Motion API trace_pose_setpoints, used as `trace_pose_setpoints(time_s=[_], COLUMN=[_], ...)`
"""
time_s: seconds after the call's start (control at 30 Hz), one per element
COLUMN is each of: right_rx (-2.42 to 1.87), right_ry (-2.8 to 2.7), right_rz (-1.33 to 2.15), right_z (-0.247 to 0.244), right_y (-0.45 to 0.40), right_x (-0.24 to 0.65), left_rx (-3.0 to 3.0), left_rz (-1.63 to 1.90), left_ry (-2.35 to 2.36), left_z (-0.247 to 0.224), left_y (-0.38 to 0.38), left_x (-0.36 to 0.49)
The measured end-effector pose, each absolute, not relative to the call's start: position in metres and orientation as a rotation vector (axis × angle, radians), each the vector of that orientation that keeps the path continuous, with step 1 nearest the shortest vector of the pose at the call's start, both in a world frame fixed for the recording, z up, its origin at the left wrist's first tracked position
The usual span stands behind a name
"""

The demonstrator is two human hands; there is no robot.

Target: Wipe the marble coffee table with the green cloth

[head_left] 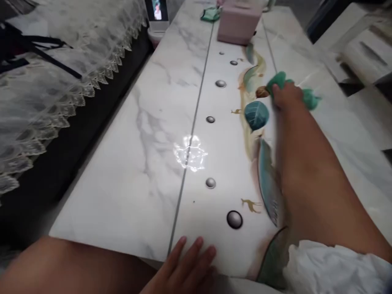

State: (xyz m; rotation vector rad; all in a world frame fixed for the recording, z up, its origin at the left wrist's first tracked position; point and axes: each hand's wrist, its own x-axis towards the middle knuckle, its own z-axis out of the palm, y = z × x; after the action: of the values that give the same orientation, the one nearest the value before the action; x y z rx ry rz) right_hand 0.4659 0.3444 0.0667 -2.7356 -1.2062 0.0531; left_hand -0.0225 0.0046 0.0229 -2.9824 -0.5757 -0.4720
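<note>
My right hand (288, 96) is closed around a green cloth (310, 99), parts of which stick out on both sides of the fingers. It presses the cloth on the right half of the white marble-patterned table (122, 192), beside a printed teal leaf (256, 115). At the near edge, my left hand (190, 265) rests on the tabletop with its fingers apart and nothing in it. Printed silver dots and golden deer run along the table's middle strip.
A pink box (239, 22) stands at the table's far end, with another green cloth (210, 14) left of it. Lace-covered seating (61, 81) with a black tripod-like object (39, 47) lies on the left. White furniture (364, 53) is at the right.
</note>
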Motion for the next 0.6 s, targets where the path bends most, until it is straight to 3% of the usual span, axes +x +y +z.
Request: trace_pose_setpoints(time_s=[0.13,0.3,0.37,0.53,0.6], right_rx=[-2.37,-1.962,-1.84,-1.612,-1.68], right_ry=[-1.735,-2.011,-2.089,-2.384,-2.431], right_rz=[0.177,0.4,0.403,0.348,0.314], right_z=[0.072,0.067,0.06,0.041,0.042], right_y=[0.417,0.417,0.398,0.306,0.251], right_x=[0.282,0.086,0.048,0.002,-0.014], left_rx=[-3.049,-3.317,-3.318,-3.491,-3.577], left_rz=[-0.252,0.123,0.149,0.397,0.475], left_ry=[-0.578,-0.417,-0.534,-0.046,-0.243], left_z=[0.015,0.031,0.045,0.067,0.061], left_y=[-0.006,0.01,0.019,0.013,0.001], left_x=[-0.025,-0.017,-0.01,0.009,0.016])
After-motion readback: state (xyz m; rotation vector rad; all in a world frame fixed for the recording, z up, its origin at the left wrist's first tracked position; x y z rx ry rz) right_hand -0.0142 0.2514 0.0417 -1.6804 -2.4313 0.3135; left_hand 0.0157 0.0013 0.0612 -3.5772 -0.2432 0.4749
